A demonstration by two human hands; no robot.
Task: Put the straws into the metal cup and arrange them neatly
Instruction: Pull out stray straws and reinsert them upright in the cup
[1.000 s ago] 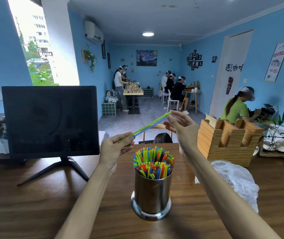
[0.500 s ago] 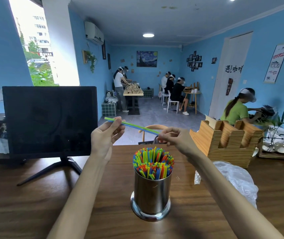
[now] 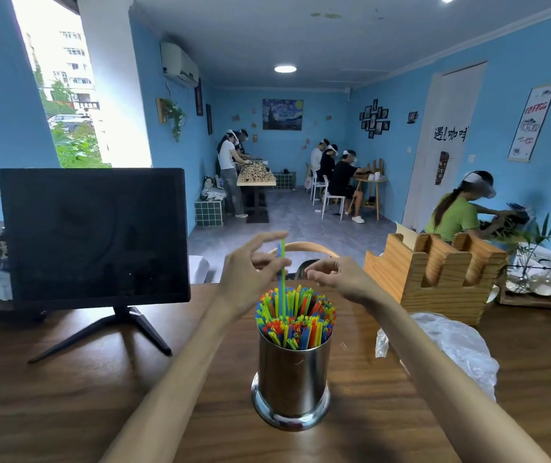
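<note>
A shiny metal cup stands on the wooden table, packed with several upright coloured straws. Two straws, green and blue, stand upright with their lower ends among the others at the cup's back left. My left hand pinches these two just above the bundle. My right hand hovers to the right of them, above the cup's back rim, fingers loosely curled and holding nothing.
A black monitor on a stand occupies the table's left. A wooden holder and a crumpled clear plastic bag lie on the right. Several people work at tables across the room.
The green and blue straws swung from lying level between both hands to upright, their lower ends now in the cup. My right hand let go of them.
</note>
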